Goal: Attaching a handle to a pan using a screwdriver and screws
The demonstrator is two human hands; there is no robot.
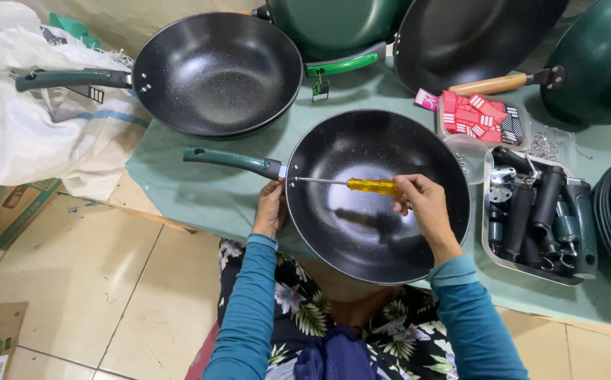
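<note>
Two hands on one pan (pixel 379 193), centre frame: the left hand (pixel 271 209) curls around the rim beside the green handle (pixel 231 160), while the right hand (pixel 425 207) pinches a yellow-handled screwdriver (pixel 351 184), tip at the handle joint. If that thin steel shaft slips, it could scratch the dark speckled non-stick bowl. The pan overhangs the green-covered worktop (pixel 200 200) and could tip. Right of frame, a metal tray (pixel 488 243) holds smooth black grips.
</note>
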